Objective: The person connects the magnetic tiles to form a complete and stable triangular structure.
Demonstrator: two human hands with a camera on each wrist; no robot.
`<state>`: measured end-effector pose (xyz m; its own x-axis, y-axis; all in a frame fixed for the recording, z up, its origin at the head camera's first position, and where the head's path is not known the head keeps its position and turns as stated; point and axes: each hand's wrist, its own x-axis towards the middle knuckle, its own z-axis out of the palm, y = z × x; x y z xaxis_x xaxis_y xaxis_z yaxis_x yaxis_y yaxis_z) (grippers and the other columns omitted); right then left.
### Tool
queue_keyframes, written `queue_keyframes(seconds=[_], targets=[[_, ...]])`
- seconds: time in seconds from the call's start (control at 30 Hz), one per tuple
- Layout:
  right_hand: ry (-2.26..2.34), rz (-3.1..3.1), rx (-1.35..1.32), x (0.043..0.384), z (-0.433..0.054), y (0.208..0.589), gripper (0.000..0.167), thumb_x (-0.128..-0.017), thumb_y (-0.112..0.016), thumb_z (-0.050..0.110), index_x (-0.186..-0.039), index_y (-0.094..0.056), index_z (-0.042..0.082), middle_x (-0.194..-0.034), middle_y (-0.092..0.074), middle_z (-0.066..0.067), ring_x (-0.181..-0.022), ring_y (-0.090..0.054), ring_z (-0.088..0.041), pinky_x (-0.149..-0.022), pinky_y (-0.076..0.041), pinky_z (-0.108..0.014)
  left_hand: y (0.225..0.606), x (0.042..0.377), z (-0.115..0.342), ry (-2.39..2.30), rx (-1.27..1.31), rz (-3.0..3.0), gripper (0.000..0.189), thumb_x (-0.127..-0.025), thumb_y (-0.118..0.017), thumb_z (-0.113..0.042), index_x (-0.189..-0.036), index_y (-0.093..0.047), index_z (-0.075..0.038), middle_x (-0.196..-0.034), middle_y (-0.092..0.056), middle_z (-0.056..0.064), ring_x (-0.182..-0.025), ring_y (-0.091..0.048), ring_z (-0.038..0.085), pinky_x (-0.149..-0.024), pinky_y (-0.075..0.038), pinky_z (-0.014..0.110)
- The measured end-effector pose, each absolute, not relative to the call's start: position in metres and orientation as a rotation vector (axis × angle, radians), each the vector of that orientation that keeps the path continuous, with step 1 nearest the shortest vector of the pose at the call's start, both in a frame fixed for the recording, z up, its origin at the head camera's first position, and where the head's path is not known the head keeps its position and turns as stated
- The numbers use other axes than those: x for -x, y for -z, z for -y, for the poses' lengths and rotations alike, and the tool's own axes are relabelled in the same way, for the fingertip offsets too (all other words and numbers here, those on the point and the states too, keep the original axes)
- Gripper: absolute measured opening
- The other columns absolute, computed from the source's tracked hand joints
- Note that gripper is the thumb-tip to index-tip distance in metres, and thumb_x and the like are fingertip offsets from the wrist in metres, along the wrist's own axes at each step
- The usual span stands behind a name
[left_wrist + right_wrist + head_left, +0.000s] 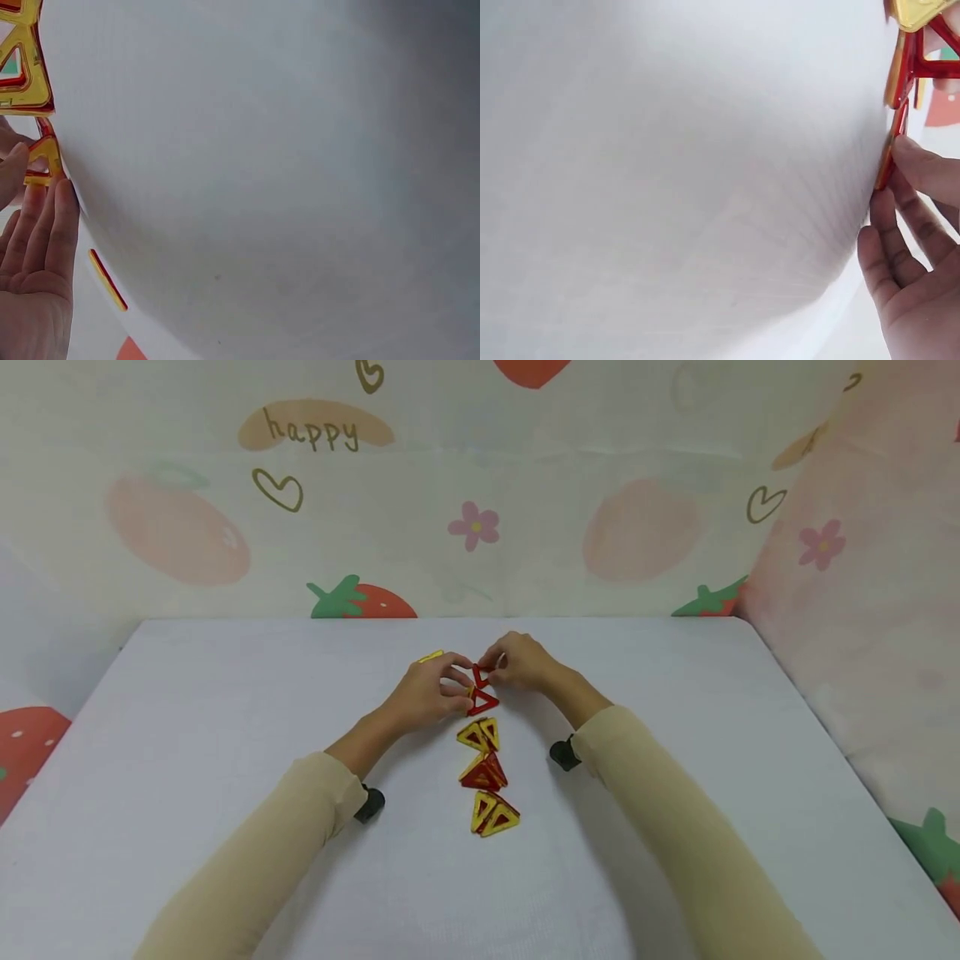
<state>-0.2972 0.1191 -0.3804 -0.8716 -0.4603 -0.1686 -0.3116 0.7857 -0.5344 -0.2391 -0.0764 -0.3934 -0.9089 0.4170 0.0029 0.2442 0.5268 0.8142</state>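
Note:
At the far middle of the table, my left hand (433,695) holds a red and yellow triangular frame tile (486,707) between thumb and fingers. In the left wrist view its yellow side (54,154) faces the camera. From the right, my right hand (527,662) pinches another red triangular tile (476,675), just beyond the first one. The right wrist view shows this tile (886,166) edge-on, low on the table, between thumb and fingertips. Whether the two tiles touch is hard to tell.
Nearer the person, three small folded clusters of red and yellow triangles stand in a line: a yellow one (474,737), a mostly red one (483,772), a yellow one (498,820). A loose yellow tile (431,656) lies beyond the left hand on the white table (225,735).

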Motion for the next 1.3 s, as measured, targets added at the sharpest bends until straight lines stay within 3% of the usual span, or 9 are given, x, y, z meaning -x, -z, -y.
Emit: queue_keyframes(seconds=[0.9,1.3], targets=[[0.778,-2.597,0.804,0.293,-0.143,0.385,0.027,-0.089,-0.063,-0.006,-0.112,-0.074,0.003,-0.107,-0.071,-0.01,-0.098,-0.06,-0.024,-0.088,-0.051,-0.037,0.398,0.241,0.075,-1.356,-0.564,-2.54,0.05,-0.088,-0.074,-0.004,-0.134,-0.053,-0.001,-0.115,-0.068,0.014,-0.104,-0.069,0.028,-0.09,-0.056,0.037],[0.868,-2.506,0.793,0.29,-0.144,0.385,0.031,-0.089,-0.059,-0.012,-0.114,-0.072,0.0,-0.118,-0.069,-0.014,-0.111,-0.061,-0.025,-0.101,-0.048,-0.04,0.398,0.24,0.077,-1.343,-0.53,-2.532,0.05,-0.089,-0.073,-0.004,-0.134,-0.053,-0.003,-0.116,-0.067,0.013,-0.106,-0.068,0.027,-0.092,-0.055,0.037]])
